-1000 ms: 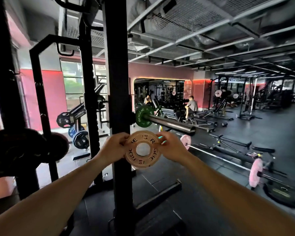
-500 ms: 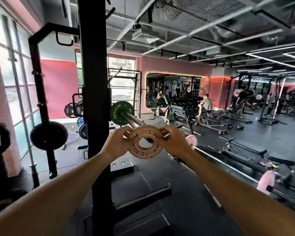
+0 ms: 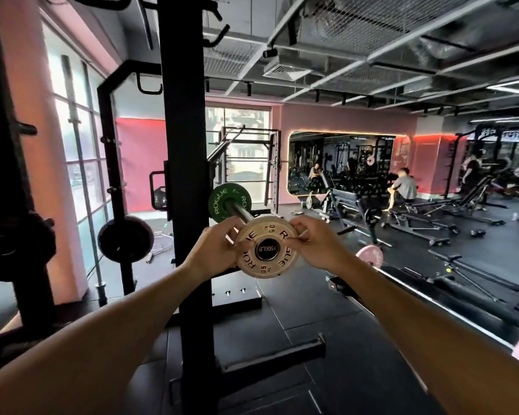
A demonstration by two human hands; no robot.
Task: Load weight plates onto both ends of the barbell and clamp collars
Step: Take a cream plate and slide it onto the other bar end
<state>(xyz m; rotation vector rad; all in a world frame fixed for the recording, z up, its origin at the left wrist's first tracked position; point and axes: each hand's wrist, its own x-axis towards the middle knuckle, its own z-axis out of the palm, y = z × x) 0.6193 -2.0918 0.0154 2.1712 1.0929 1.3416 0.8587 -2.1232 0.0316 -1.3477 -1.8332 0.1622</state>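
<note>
Daylit from the tall windows [image 3: 81, 163] at left, blown out to near white. Dim elsewhere; thin ceiling strip lights [image 3: 513, 85] at right and a warm glowing rim around the wall mirror [image 3: 342, 163]. Black rack upright [image 3: 185, 163] reduced to a silhouette against the glare. Strong wide-angle bending toward the edges, straight posts curving. Soft, smeared detail throughout, worst in the far background and at the frame corners; sharpest on the small tan plate [image 3: 267, 247], its lettering legible.
</note>
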